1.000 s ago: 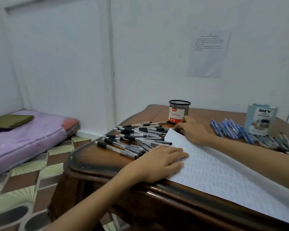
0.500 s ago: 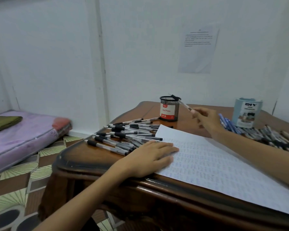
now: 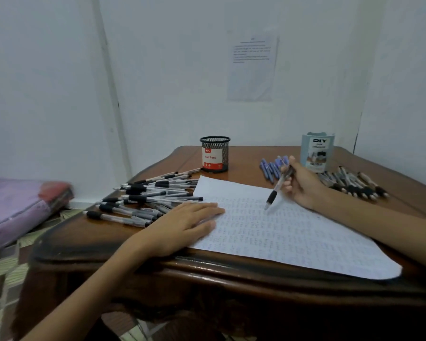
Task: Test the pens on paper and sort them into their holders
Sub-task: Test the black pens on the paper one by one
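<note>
The wooden table [image 3: 244,166] carries everything, and the paper [image 3: 293,237] is the landmark here: a large sheet, already covered with rows of small marks, lying near the front edge.

Beside the left edge of the paper lies a big pile of black-grip pens [image 3: 148,195]. Beyond the right far side of the paper there is a row of mixed pens [image 3: 354,183], and beyond the far edge a smaller group of blue pens [image 3: 271,168].

The left hand [image 3: 182,225] rests flat on the left edge of the paper, fingers straight, and holds nothing; I judge that it keeps the sheet from sliding. The right hand [image 3: 303,185] is above the far right part of the paper, well apart from the left hand, with its fingers pinched around one pen [image 3: 278,188].

Two holders stand beyond the far edge of the paper: the black mesh holder [image 3: 215,153] toward the left corner, the pale blue holder [image 3: 317,152] toward the right, nearer to the right hand.

The pen's long axis slants from the right hand down and left toward the paper, tip lowest. I cannot tell if the tip touches the sheet. The coming move is probably a short stroke with it on a free spot.
</note>
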Action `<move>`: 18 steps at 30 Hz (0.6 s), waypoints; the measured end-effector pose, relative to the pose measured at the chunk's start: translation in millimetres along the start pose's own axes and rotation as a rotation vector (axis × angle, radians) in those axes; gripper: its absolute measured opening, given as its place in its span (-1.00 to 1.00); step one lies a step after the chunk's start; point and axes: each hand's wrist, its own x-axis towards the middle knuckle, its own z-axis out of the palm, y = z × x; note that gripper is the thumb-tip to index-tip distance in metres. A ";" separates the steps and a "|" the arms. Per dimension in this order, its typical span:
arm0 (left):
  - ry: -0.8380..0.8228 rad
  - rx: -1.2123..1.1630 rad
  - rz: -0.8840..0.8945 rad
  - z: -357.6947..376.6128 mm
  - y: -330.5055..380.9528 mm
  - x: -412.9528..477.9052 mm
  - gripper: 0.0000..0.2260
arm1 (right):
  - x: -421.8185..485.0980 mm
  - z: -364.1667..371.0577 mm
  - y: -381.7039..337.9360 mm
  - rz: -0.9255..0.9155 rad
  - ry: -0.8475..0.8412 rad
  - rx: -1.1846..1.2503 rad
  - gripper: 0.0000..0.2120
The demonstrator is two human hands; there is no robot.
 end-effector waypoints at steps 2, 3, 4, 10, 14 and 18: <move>-0.006 -0.001 -0.012 -0.5 1.2 0.3 -0.61 | -1.8 0.2 -0.3 0.023 -0.051 0.015 -0.67; -0.007 -0.001 -0.011 -0.6 1.6 0.4 -0.62 | -2.9 0.3 -1.5 0.017 -0.074 0.036 -0.72; -0.007 -0.002 -0.008 -0.9 2.2 -0.1 -0.62 | -4.1 1.0 -2.6 0.010 -0.093 0.056 -0.77; -0.008 0.004 -0.001 -1.0 3.1 -1.0 -0.64 | -5.8 -0.7 -4.3 0.034 -0.105 0.058 -0.71; -0.006 0.006 -0.001 -1.0 3.6 -0.7 -0.62 | -4.6 -3.1 -3.7 0.047 -0.007 -0.063 -0.65; -0.013 -0.002 -0.009 -1.2 5.0 -0.3 -0.56 | -1.6 -1.3 -2.3 0.043 0.057 -0.271 -0.66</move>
